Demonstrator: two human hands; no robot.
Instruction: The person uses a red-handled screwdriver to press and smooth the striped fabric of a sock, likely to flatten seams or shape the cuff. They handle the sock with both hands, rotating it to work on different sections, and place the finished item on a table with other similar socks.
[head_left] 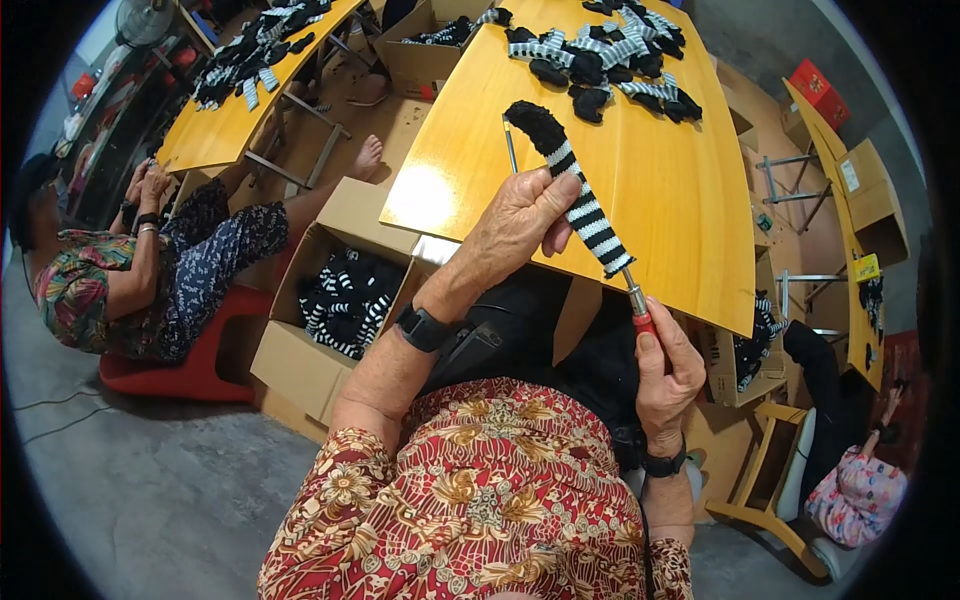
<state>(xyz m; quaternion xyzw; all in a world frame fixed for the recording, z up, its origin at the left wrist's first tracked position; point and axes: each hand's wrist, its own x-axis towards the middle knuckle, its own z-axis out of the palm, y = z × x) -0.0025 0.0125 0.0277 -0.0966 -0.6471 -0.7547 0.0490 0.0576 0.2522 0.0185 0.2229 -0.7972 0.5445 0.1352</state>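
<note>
My left hand (532, 212) grips a knitted black-and-white striped tube (590, 215) with a bulging black end, like a small sock. Its thumb lies on the stripes. In my right hand (668, 365) is the red handle (643, 323) of a tool, whose metal shaft (634, 290) enters the tube's lower white edge. How far the shaft reaches inside is hidden by the knit. A thin metal rod (511, 148) sticks up beside my left hand; where its lower end goes I cannot see. Both hands are over the near edge of the yellow table (450, 170).
Several striped and black knitted pieces (610, 55) lie heaped at the table's far side. An open cardboard box (300, 365) holding similar pieces stands at my left. Further left, a person (110, 280) sits on a red stool (190, 360); another person (860, 490) is at the right.
</note>
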